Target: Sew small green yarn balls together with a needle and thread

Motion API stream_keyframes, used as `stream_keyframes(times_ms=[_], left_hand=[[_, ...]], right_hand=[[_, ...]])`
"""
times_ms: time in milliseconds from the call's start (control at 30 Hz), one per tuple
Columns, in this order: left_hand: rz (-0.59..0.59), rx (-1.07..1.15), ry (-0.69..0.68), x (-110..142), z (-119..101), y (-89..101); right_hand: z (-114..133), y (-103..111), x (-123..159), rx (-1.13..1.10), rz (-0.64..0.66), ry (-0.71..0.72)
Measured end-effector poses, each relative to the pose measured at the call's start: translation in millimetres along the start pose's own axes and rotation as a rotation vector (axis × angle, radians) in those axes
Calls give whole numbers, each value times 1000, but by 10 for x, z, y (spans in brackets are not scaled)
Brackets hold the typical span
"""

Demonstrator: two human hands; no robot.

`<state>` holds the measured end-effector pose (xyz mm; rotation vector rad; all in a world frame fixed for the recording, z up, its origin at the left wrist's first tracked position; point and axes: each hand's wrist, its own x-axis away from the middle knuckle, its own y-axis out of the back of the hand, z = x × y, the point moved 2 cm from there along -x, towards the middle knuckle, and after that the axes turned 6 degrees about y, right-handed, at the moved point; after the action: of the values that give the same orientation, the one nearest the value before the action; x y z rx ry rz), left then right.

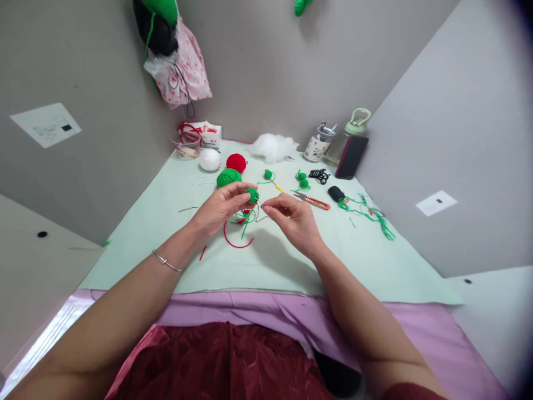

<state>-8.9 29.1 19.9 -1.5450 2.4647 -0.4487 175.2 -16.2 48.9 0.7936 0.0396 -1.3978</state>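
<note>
My left hand (pixel 225 204) grips a small green crocheted ball (pixel 252 195) between thumb and fingers. Just to its right, my right hand (pixel 291 218) is closed in a pinch. What its fingertips hold is too small to make out. A thin dark strand (pixel 257 214) hangs in a loop between the ball and the right fingertips. Below the ball, green and red yarn ends (pixel 241 220) dangle or lie close to the table; I cannot tell which. A curved piece of red yarn (pixel 237 246) lies on the pale green table cover (pixel 266 275).
Behind my hands are green (pixel 229 178), red (pixel 236 162) and white (pixel 210 159) yarn balls, and white stuffing (pixel 273 148). Orange thread snips (pixel 313 201) and a yellow-handled hook (pixel 280 188) lie near my right hand. A phone (pixel 352 158) leans on a bottle (pixel 339 145). Yarn scraps (pixel 377 214) lie right.
</note>
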Motion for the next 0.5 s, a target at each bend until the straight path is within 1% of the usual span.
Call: stream_keyframes(times_ms=[300,500], left_hand=[[0,-28,-24,4,0,21],[-11,-34,-69,-12,14,38]], right_hand=[[-24,-22,12,-98,-6,-99],[-19,-72,31,-136,25,-135]])
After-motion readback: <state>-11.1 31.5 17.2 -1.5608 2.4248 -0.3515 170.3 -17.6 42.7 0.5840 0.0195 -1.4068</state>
